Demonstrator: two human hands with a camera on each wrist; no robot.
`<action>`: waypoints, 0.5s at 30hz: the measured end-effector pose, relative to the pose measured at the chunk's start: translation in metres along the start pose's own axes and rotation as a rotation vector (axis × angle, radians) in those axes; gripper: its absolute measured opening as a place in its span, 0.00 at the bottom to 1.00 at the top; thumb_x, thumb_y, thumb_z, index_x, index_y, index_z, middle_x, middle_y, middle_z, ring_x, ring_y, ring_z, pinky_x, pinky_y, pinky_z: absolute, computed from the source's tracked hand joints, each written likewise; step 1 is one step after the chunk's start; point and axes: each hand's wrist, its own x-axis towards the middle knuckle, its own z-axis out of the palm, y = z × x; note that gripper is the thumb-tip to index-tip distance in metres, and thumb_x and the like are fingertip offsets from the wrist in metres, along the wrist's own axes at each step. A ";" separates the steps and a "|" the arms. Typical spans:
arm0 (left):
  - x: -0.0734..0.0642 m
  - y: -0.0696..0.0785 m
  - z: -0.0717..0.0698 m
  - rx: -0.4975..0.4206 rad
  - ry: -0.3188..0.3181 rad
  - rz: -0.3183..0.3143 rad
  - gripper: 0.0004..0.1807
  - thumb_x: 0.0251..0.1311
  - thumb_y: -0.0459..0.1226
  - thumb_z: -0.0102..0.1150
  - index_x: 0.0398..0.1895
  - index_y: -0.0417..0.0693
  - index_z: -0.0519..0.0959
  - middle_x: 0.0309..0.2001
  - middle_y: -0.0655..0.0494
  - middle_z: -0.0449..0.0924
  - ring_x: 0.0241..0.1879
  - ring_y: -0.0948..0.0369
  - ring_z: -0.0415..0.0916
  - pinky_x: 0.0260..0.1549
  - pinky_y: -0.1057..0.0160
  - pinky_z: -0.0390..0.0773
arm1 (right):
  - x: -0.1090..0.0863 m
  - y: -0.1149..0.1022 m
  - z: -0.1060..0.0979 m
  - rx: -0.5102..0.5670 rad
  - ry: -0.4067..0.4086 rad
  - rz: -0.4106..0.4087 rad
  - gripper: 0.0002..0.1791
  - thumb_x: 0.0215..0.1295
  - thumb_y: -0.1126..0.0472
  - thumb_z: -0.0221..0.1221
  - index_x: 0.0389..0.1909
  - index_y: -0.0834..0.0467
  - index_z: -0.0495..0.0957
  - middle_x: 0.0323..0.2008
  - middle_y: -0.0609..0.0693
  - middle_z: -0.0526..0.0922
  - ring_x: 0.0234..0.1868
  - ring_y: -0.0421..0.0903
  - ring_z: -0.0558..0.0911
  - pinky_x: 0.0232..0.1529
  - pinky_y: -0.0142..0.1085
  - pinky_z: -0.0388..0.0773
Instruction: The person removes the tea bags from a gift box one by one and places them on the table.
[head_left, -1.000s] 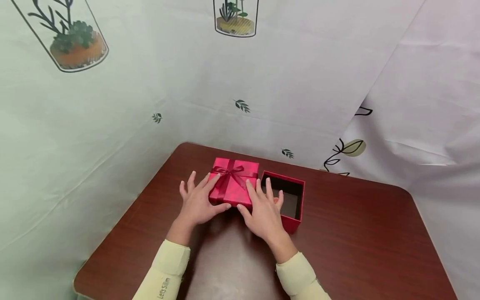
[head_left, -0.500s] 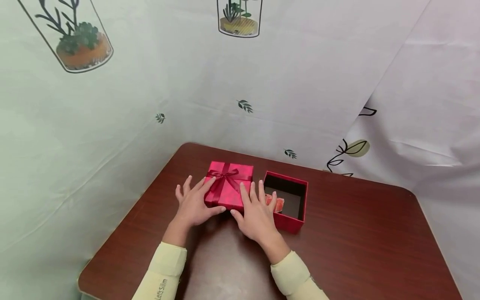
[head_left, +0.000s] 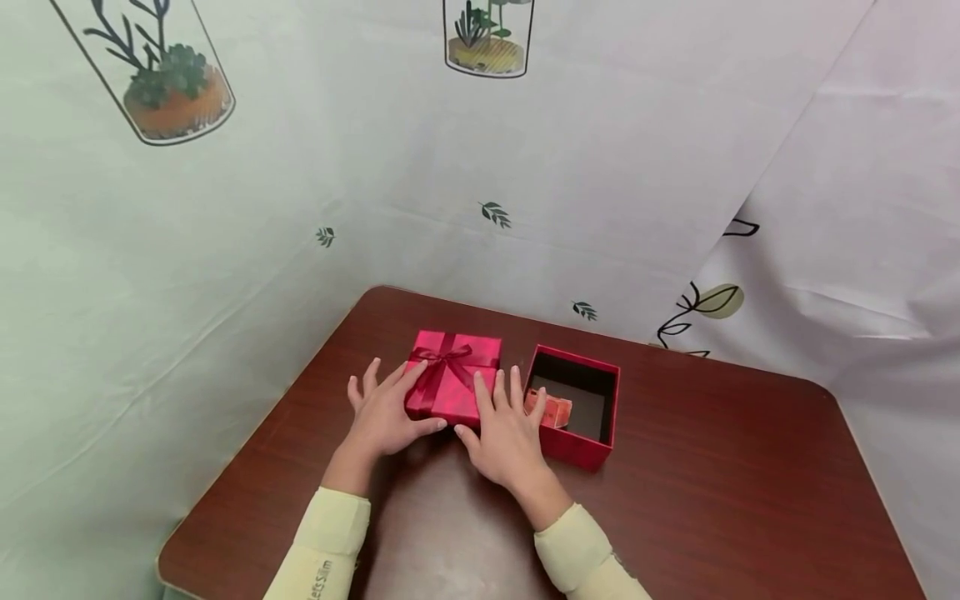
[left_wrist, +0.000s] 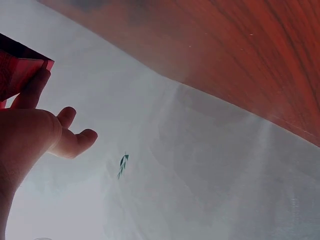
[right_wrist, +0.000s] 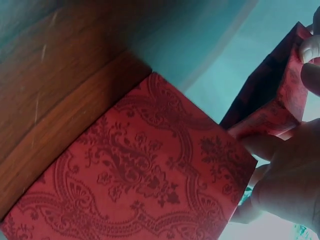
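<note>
A pink-red gift box lid [head_left: 454, 375] with a dark red ribbon bow is between both hands in the head view. The left hand [head_left: 384, 417] holds its left side and near-left corner, thumb at the near edge, outer fingers spread away. The right hand [head_left: 506, 433] holds its near-right part, index finger over the top. From below, the right wrist view shows the lid's dark hollow underside [right_wrist: 262, 85], raised off the table. Just right of it stands the red box base [head_left: 577, 450], uncovered, with a small orange-red printed packet [head_left: 553, 411] inside, partly hidden by the right fingers.
The brown wooden table [head_left: 720, 483] has rounded corners, and its surface extends right of the box. Pale cloth [head_left: 390, 167] printed with plants hangs close behind and to the left of the table.
Both hands have carried the lid left and slightly toward the person, widening the gap to the box base. More of the orange-red packet shows. The head view has shifted slightly.
</note>
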 end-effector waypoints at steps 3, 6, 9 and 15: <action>-0.001 -0.003 0.000 -0.011 -0.009 -0.011 0.57 0.37 0.59 0.79 0.75 0.57 0.65 0.70 0.42 0.66 0.73 0.36 0.39 0.62 0.28 0.32 | 0.001 -0.003 0.002 -0.008 -0.008 -0.001 0.48 0.66 0.35 0.57 0.80 0.50 0.50 0.76 0.62 0.53 0.77 0.62 0.36 0.65 0.70 0.29; -0.001 -0.006 0.002 -0.013 -0.013 -0.021 0.57 0.36 0.59 0.79 0.75 0.57 0.65 0.70 0.42 0.66 0.73 0.37 0.39 0.62 0.28 0.32 | 0.002 -0.006 0.005 -0.024 -0.016 0.002 0.47 0.67 0.36 0.56 0.80 0.50 0.49 0.76 0.62 0.53 0.77 0.62 0.36 0.65 0.70 0.30; -0.001 -0.009 0.003 -0.017 -0.013 -0.025 0.57 0.36 0.58 0.79 0.75 0.57 0.66 0.70 0.42 0.66 0.73 0.36 0.39 0.62 0.28 0.32 | 0.003 -0.009 0.007 -0.038 -0.013 0.002 0.46 0.68 0.37 0.56 0.80 0.51 0.50 0.76 0.62 0.53 0.77 0.63 0.37 0.65 0.70 0.31; -0.001 -0.014 0.004 -0.019 -0.016 -0.024 0.56 0.37 0.59 0.79 0.74 0.57 0.66 0.69 0.41 0.67 0.73 0.36 0.39 0.62 0.28 0.32 | 0.004 -0.013 0.012 -0.060 0.005 0.001 0.44 0.70 0.38 0.55 0.80 0.51 0.51 0.76 0.63 0.55 0.77 0.64 0.37 0.65 0.71 0.31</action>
